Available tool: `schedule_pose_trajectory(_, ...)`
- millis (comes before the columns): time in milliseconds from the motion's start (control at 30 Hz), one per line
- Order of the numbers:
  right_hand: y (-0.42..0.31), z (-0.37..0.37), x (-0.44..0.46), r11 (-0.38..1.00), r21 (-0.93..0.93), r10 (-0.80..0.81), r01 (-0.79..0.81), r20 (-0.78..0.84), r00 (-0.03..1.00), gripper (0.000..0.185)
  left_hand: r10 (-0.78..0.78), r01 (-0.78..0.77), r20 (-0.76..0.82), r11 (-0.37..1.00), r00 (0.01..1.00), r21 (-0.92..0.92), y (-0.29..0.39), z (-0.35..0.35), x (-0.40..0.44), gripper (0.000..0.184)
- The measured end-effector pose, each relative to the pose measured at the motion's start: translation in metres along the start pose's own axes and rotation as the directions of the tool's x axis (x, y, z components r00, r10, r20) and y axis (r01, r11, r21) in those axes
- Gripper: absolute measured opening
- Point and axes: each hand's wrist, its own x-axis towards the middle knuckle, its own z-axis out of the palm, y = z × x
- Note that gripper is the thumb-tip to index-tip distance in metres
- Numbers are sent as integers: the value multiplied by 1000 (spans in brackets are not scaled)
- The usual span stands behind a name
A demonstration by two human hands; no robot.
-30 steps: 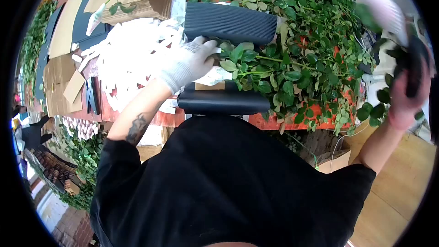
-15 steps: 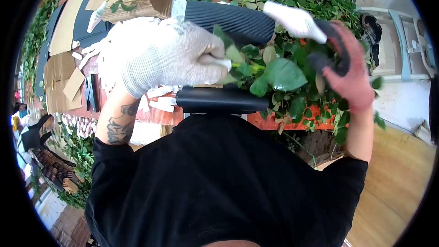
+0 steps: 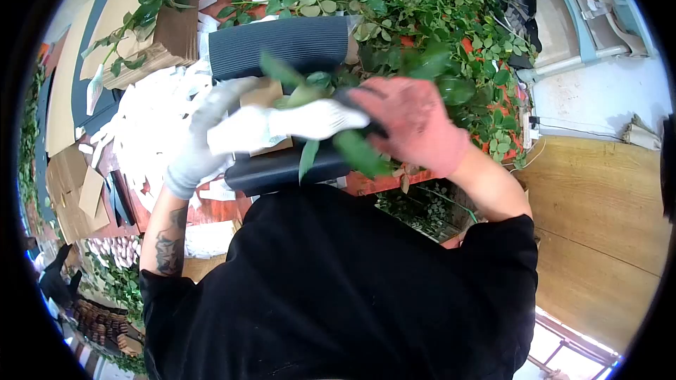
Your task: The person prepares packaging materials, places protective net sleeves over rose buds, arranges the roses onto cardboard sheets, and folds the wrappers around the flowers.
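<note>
My right hand (image 3: 412,123), in a red glove with dark fingertips, is closed round a rose just below its bud (image 3: 320,119), which wears a white net sleeve. The rose's green leaves (image 3: 362,155) blur around the hand. Directly left of that bud, another white sleeved shape (image 3: 239,130) lies against my left hand (image 3: 204,123), which wears a white glove. Whether it is a second bud or part of the same one, I cannot tell. Motion smears the left fingers, and their grip is unclear. Beneath both hands are a ribbed dark pad (image 3: 282,46) and a smooth black pad (image 3: 289,169).
Leafy rose stems (image 3: 408,0) cover the back right of the red table. White paper strips (image 3: 151,109) pile up at the left, near stacked cardboard (image 3: 172,39) with a netted rose (image 3: 95,88) beside it. A chair (image 3: 570,10) holding shoes stands at right.
The right hand has swung left and down with the netted rose, bringing it to the left hand. The left hand no longer pinches a stem in view. The camera view has shifted right.
</note>
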Motion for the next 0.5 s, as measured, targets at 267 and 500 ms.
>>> schedule_pose_trajectory(267,86,-139,-71,842,-358,89,-403,-645,759,32,73,-217,281,822,957,527,-41,28,1,61)
schedule_pose_trajectory(500,70,-160,-66,918,-267,145,-292,-458,877,31,50,-53,16,968,999,245,-64,30,14,49)
